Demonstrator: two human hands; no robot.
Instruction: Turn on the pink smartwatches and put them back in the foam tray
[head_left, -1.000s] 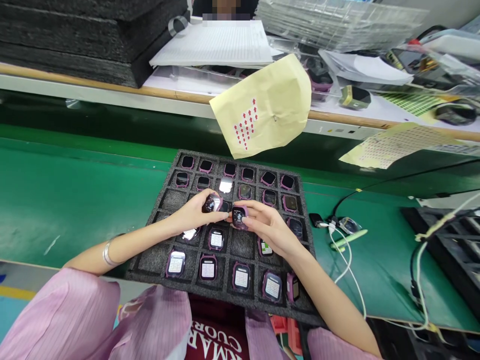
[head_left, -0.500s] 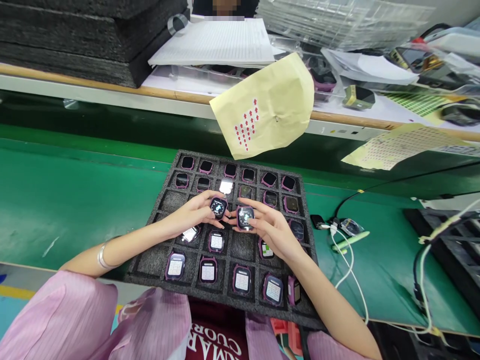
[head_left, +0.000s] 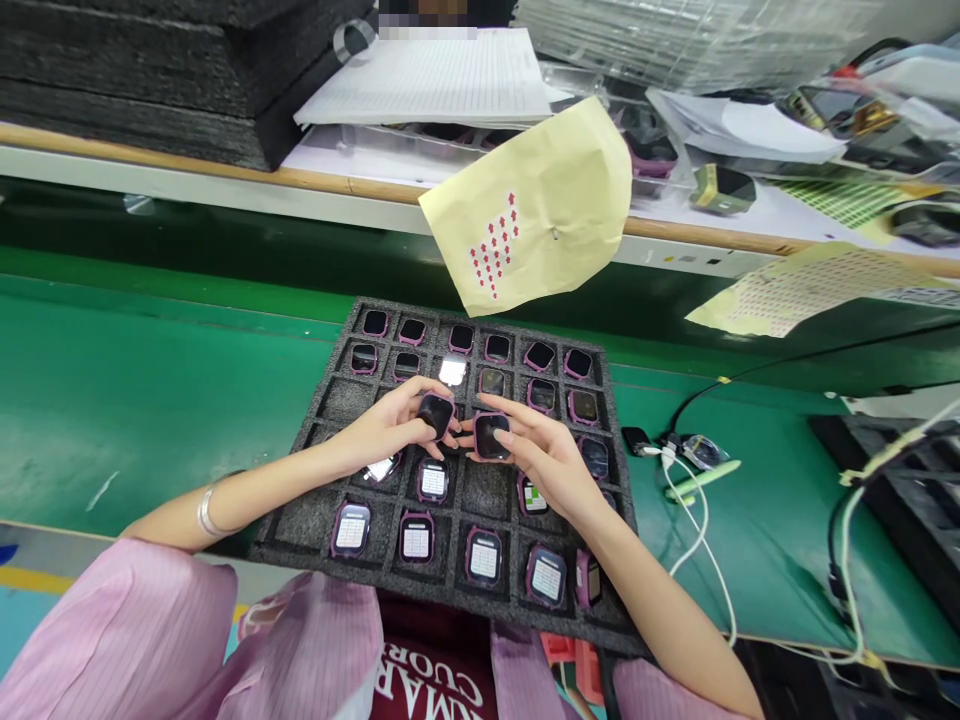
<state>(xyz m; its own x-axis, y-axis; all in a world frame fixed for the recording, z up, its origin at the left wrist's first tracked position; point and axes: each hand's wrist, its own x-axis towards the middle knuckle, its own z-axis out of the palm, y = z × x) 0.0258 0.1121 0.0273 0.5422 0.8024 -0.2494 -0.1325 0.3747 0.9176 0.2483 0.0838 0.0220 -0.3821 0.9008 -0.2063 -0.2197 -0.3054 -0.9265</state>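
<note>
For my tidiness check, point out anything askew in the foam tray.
One watch in the near right corner of the tray looks tipped sideways; its neighbour lies face up. Another watch below the left hand sits crooked.

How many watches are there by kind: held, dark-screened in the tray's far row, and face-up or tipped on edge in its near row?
Held watches: 2
Dark far-row watches: 6
Face-up near-row watches: 4
Edge-tipped near-row watch: 1
Total: 13
</note>
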